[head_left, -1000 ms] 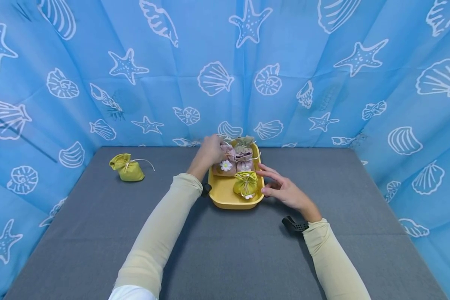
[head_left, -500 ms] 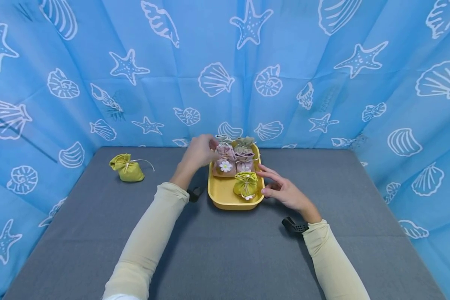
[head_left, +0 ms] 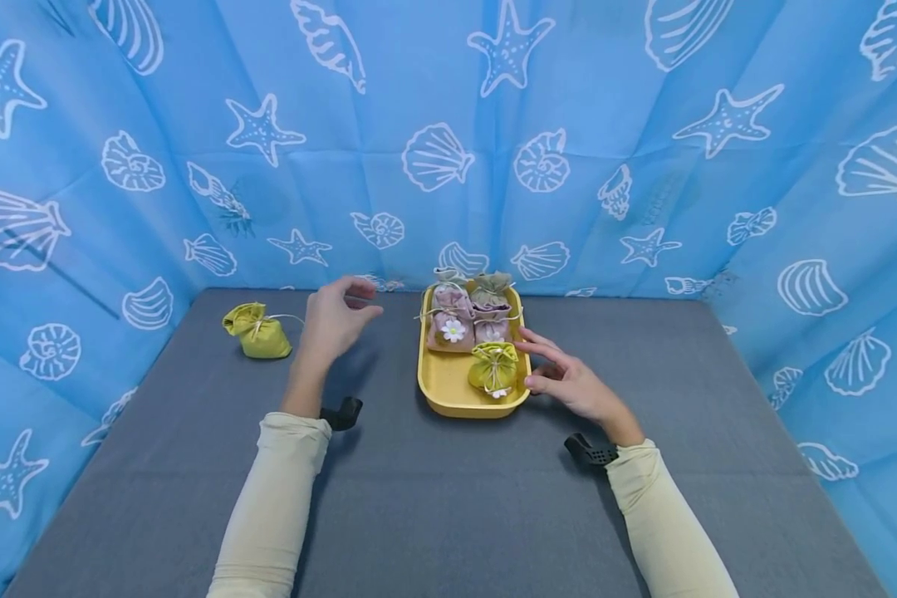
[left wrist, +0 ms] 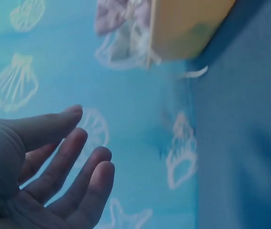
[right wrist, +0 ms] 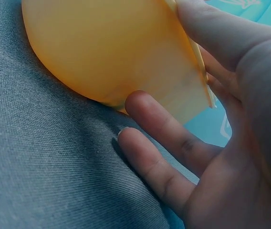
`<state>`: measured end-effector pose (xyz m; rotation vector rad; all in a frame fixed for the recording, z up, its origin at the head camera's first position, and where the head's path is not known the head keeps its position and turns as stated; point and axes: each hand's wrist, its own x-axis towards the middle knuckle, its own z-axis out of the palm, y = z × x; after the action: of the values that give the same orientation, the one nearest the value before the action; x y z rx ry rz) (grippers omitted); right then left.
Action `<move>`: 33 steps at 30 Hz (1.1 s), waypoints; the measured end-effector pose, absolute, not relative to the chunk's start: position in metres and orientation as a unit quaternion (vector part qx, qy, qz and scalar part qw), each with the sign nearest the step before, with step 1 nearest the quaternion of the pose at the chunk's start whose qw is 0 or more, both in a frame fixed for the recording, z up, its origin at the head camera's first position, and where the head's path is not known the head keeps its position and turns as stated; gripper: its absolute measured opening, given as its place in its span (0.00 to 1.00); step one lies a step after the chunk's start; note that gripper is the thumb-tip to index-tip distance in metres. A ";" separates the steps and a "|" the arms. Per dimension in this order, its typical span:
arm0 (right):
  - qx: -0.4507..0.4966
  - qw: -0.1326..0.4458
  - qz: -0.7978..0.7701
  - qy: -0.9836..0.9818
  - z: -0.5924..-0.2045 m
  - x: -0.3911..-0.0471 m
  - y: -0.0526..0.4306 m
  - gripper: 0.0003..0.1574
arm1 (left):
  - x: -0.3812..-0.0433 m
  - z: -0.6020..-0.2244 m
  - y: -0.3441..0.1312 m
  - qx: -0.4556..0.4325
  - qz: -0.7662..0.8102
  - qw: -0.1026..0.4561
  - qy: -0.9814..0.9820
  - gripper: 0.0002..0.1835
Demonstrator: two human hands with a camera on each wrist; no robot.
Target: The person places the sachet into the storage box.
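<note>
In the head view my left hand (head_left: 336,320) hovers over the table between a yellow-green drawstring pouch (head_left: 263,334) and the yellow tray (head_left: 435,390). Its fingers are loosely bent with nothing between them; the left wrist view shows the same hand (left wrist: 54,167) apart from the tray. My right hand (head_left: 571,382) touches the tray's right side, fingers fairly straight, thumb at the rim. Inside the tray sit a pink pouch with a white flower (head_left: 452,320), another pink pouch (head_left: 492,325), a grey-beige pouch (head_left: 492,288) and a second yellow-green pouch (head_left: 495,370) at the front.
A grey cloth covers the table (head_left: 448,507). Behind it and along both sides hangs a blue curtain (head_left: 389,75) printed with white shells and starfish. The tray stands near the back edge, close to the curtain.
My left hand has left the pink pouch at the tray's back left and moved left toward the lone yellow-green pouch. The right hand has stayed at the tray's side.
</note>
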<state>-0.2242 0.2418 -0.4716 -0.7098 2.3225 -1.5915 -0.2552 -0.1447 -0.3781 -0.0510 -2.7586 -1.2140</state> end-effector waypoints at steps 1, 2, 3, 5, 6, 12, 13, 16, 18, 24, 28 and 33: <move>-0.240 0.122 -0.544 0.795 -0.472 -0.224 0.241 0.36 | -0.253 -0.379 -0.151 -0.015 -0.407 0.074 -0.910 0.18; -0.238 0.124 -0.543 0.796 -0.471 -0.225 0.241 0.36 | -0.250 -0.379 -0.158 -0.011 -0.412 0.083 -0.907 0.19; -0.237 0.126 -0.541 0.797 -0.471 -0.225 0.241 0.36 | -0.248 -0.379 -0.165 -0.009 -0.417 0.091 -0.904 0.19; -0.233 0.127 -0.538 0.800 -0.470 -0.224 0.242 0.36 | -0.245 -0.379 -0.175 -0.003 -0.426 0.105 -0.899 0.19; -0.232 0.127 -0.537 0.801 -0.470 -0.224 0.242 0.36 | -0.243 -0.379 -0.180 0.002 -0.431 0.112 -0.896 0.19; -0.229 0.129 -0.535 0.803 -0.469 -0.223 0.242 0.36 | -0.233 -0.383 -0.204 0.037 -0.451 0.138 -0.881 0.19; -0.228 0.129 -0.535 0.803 -0.469 -0.223 0.242 0.36 | -0.231 -0.384 -0.208 0.044 -0.453 0.140 -0.879 0.19; -0.226 0.129 -0.531 0.807 -0.469 -0.223 0.241 0.36 | -0.228 -0.387 -0.215 0.060 -0.458 0.142 -0.875 0.19; -0.228 0.126 -0.528 0.808 -0.470 -0.223 0.241 0.36 | -0.227 -0.388 -0.219 0.068 -0.461 0.149 -0.872 0.19; -0.232 0.127 -0.529 0.806 -0.472 -0.224 0.241 0.36 | -0.225 -0.394 -0.229 0.094 -0.464 0.189 -0.860 0.17; -0.229 0.130 -0.534 0.804 -0.472 -0.224 0.241 0.36 | -0.224 -0.398 -0.238 0.114 -0.459 0.215 -0.855 0.16; -0.227 0.127 -0.535 0.804 -0.473 -0.224 0.242 0.35 | -0.226 -0.402 -0.249 0.143 -0.450 0.243 -0.848 0.16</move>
<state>-0.2237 0.2419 -0.4731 -0.6600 2.3405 -1.5577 -0.2256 -0.2487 -0.4023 0.3898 -2.3161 -1.2285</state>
